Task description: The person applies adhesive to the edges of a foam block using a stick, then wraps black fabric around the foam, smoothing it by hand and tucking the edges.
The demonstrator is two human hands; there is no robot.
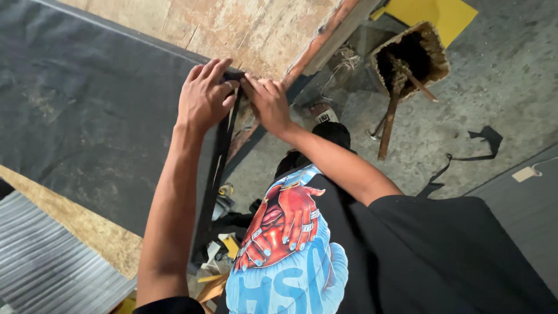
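Black fabric sheet lies over a worn wooden board; its long axis runs from lower left to upper right in the head view, and its near edge drops off the board's side as a narrow hanging strip pointing down toward the floor.

Left hand: fingers bent and pressed down on the sheet's corner, pinching the fabric edge. Right hand: fingers curled onto the same corner, just beside the left; the fingertips of both hands meet at the board's edge. Both are clamped on the fabric.

Count: one sheet, one board, two hands. On the floor: one woven basket holding wooden sticks, one yellow sheet behind it, one loose black scrap, a small tan tag, and mixed offcuts below the board.

Surface: board is scuffed and pale, with a rust-coloured edge rail. Room: grey concrete floor, dusty; a ribbed grey panel at lower left.
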